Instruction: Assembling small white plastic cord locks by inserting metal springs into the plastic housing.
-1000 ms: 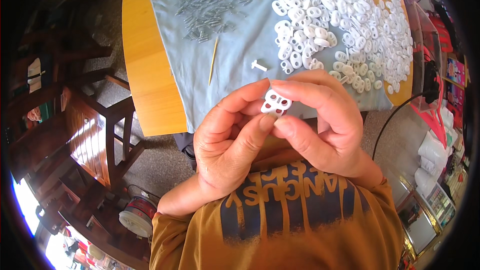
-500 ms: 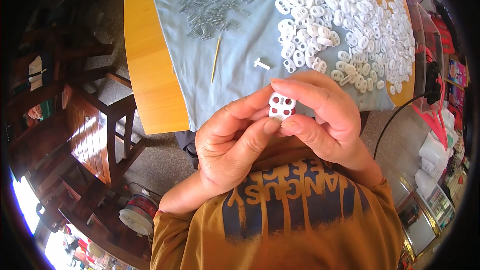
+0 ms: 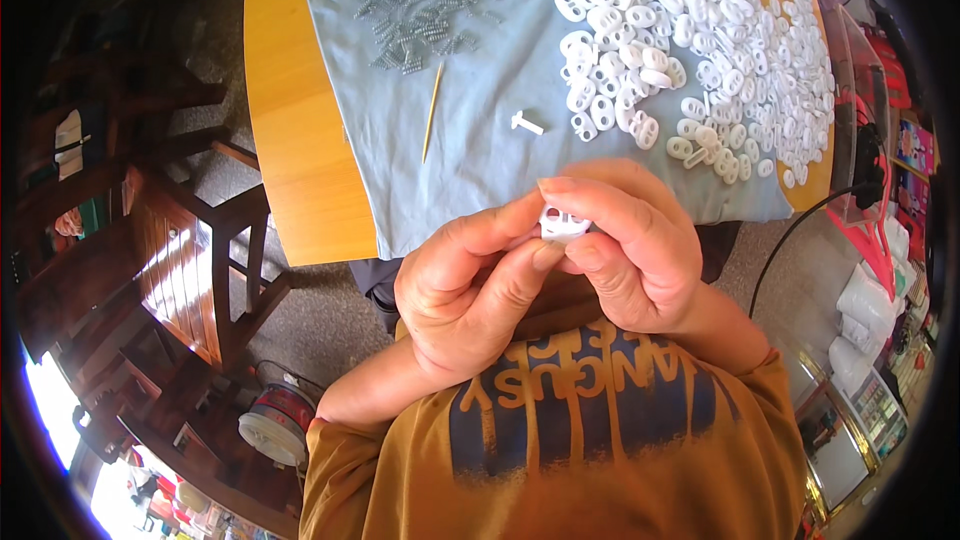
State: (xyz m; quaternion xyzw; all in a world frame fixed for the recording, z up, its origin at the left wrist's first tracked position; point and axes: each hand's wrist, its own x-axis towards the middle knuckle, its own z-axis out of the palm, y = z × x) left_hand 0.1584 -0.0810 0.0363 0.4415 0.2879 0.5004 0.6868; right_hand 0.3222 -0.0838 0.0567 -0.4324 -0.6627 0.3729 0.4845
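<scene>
Above blue cloth [image 3: 475, 140], pinching one clip [image 3: 564, 226] (unclear whether finished) between left hand [image 3: 458, 288] and right hand [image 3: 640, 252]; leaving springs [image 3: 425, 2], white pieces [image 3: 684, 34] loose.

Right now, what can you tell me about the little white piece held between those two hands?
The white piece is small and smooth, and looks like hard plastic. Dark holes show in its upper part. It is held up, near the front edge of the blue cloth as this view shows it, pinched between the left hand and the right hand, which cover its sides. Its full outline, and whether it is one part or several, cannot be told.
</scene>
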